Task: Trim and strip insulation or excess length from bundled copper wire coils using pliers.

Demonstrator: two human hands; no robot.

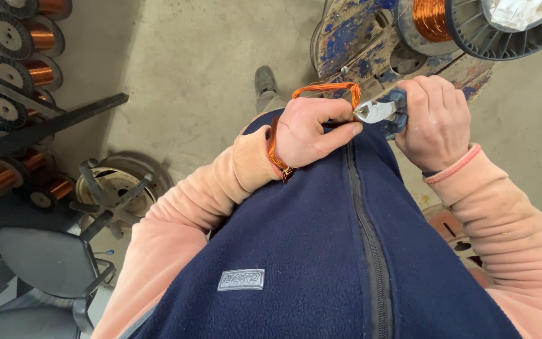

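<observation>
My left hand [312,129] grips a loop of copper wire [327,88] that curves from above my fingers down around the wrist side of the hand. My right hand [437,119] is closed on a pair of blue-handled cutting pliers [381,112]. The metal jaws point left and meet the wire loop by my left thumb and forefinger. Both hands are held close in front of my chest, over a navy fleece vest with a zip, with peach sleeves on both arms.
A large spool of copper wire [472,22] sits on a worn blue metal stand [359,44] at top right. Several smaller copper spools [26,37] hang on a rack at left. A black office chair [45,263] and metal wheel [117,182] stand on the concrete floor.
</observation>
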